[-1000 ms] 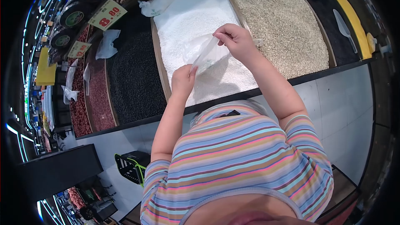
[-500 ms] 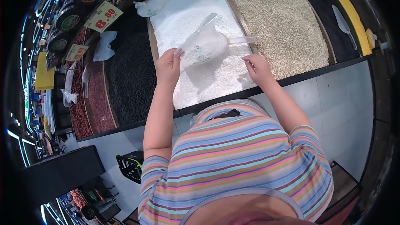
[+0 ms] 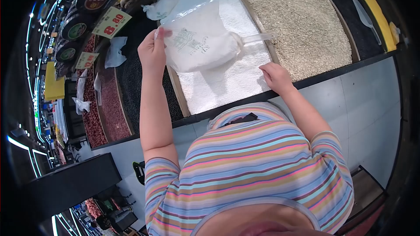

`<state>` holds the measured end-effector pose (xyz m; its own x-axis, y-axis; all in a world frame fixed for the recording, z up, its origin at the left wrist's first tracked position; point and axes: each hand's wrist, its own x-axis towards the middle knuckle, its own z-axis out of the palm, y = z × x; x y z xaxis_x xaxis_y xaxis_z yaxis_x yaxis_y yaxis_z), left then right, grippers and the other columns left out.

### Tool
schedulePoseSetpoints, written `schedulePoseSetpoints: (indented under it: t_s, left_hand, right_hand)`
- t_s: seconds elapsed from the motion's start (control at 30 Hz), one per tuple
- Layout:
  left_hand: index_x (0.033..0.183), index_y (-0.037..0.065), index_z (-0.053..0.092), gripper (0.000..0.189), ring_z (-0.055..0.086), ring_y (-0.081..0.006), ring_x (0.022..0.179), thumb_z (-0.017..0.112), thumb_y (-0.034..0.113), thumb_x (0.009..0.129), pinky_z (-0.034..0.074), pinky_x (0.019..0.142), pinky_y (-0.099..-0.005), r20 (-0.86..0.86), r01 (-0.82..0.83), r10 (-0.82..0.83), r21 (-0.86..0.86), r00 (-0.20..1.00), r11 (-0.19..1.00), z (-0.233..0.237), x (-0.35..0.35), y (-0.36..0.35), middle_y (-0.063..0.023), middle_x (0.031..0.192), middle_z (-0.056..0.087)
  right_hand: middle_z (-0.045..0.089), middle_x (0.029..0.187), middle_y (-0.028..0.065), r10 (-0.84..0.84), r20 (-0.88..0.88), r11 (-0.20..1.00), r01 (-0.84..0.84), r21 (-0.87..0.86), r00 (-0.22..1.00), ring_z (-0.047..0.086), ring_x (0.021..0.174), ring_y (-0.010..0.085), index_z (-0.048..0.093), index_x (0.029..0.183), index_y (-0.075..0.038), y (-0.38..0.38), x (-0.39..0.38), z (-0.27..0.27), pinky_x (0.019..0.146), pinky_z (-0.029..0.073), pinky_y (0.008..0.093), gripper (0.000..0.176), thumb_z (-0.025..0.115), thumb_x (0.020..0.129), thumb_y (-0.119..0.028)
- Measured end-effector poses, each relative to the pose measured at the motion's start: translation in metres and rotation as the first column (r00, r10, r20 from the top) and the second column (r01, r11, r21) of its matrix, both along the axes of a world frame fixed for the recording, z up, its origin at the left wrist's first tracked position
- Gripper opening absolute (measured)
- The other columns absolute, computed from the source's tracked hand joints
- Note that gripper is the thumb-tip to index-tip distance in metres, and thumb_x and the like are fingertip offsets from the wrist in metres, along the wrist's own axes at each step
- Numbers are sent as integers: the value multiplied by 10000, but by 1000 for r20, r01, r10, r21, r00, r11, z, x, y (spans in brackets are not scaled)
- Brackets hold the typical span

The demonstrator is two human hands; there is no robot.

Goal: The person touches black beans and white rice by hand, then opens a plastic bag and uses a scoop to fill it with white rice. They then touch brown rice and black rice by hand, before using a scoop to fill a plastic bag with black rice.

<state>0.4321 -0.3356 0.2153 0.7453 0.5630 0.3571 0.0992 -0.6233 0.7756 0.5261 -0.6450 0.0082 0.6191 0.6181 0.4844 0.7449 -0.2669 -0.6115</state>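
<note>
L hand (image 3: 152, 51): thumb and fingers pinched together on the upper corner of a plastic bag (image 3: 199, 46), arm raised, bag hanging clear of the grain below.

Bag: thin transparent film, glossy and creased. Faint grey line print on the face just beside the grip. Lower part bulges, rounded and opaque white with fine grain. The top strip above the grip is flat and see-through.

Position: bag hangs beside the grip, on the side toward the R hand, over the white rice bin (image 3: 227, 85). Bin contents fine, granular and matte, in a wooden frame.

Clear plastic scoop handle (image 3: 259, 38) sticks out past the bag edge farthest from the grip; its bowl is hidden behind the bag.

R hand (image 3: 273, 74): well apart from the grip, low at the bin's front rim. Fingers loosely bent, nothing seen in them.

Adjacent: beige coarse grain (image 3: 302, 22) beyond the scoop. Black grain (image 3: 131, 76) directly under the gripping wrist. Yellow price card, red figures "8.80" (image 3: 112, 21), near the grip on the side away from the bag.
</note>
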Motion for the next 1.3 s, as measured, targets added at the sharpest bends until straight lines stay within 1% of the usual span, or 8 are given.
schedulePoseSetpoints:
  t_s: [0.5, 0.6, 0.7, 0.77, 1.03, 1.1, 1.17, 1.3]
  left_hand:
    - [880, 33, 705, 389, 476, -45, 600, 498, 344, 986, 370, 538, -205, -70, 155, -149, 77, 986, 985, 79, 16, 36, -10, 792, 674]
    - [902, 34, 704, 389, 494, -41, 605, 487, 344, 991, 367, 540, -197, 27, 134, -133, -58, 991, 989, 92, 12, 49, -6, 794, 674]
    - [931, 37, 701, 388, 506, -34, 605, 474, 344, 997, 371, 541, -192, -148, 127, -109, 120, 983, 985, 97, 11, 47, -4, 783, 669]
    - [945, 41, 695, 378, 503, -30, 590, 468, 339, 1001, 371, 539, -189, 151, 186, -187, 26, 971, 982, 105, 11, 67, -1, 771, 663]
    - [939, 30, 691, 351, 459, -15, 555, 495, 316, 994, 353, 511, -181, -139, 96, -70, 189, 988, 977, 110, 13, 71, 14, 728, 639]
    - [931, 33, 683, 363, 457, -21, 542, 496, 339, 989, 364, 510, -185, 118, 125, -129, 46, 984, 991, 119, 14, 84, 9, 713, 638]
    - [953, 26, 683, 399, 493, -27, 603, 472, 362, 996, 376, 541, -180, -194, 74, -51, 113, 980, 991, 120, 11, 85, 10, 733, 636]
    - [971, 40, 688, 397, 453, -28, 556, 446, 353, 1005, 364, 507, -185, -1, 61, -61, -7, 998, 998, 120, 11, 100, 19, 739, 639]
  right_hand:
    - [634, 813, 78, 2, 23, 1000, -2, -11, 1000, 630, 763, 278, 632, 902, -90, 0, -1, 2, 632, 510, 389, 136, 626, 775, -42]
    - [635, 815, 75, 0, 20, 1000, 0, -19, 1000, 631, 766, 274, 633, 902, -91, -1, -2, 1, 632, 510, 388, 134, 627, 775, -47]
    - [636, 816, 71, 2, 28, 1000, -2, -28, 1000, 632, 769, 270, 635, 906, -94, -2, 0, 0, 634, 511, 387, 136, 629, 776, -55]
    - [637, 815, 68, -2, 27, 1000, 3, -30, 1000, 632, 772, 268, 637, 910, -98, -1, -1, -1, 635, 513, 387, 137, 628, 778, -60]
    - [638, 822, 64, -5, 29, 999, 7, -42, 1000, 631, 775, 270, 641, 909, -105, -1, -4, -3, 640, 515, 386, 135, 626, 781, -64]
    - [638, 819, 65, -4, 36, 999, 6, -41, 999, 630, 771, 271, 641, 906, -103, -1, -1, -1, 639, 515, 386, 131, 625, 781, -65]
    - [637, 814, 67, 5, 33, 999, -3, -49, 999, 629, 766, 272, 640, 902, -101, -2, -2, 0, 638, 514, 386, 127, 625, 781, -66]
    - [636, 811, 69, -2, 30, 999, 4, -43, 1000, 630, 767, 271, 639, 900, -99, -1, -3, -1, 638, 514, 385, 130, 628, 775, -67]
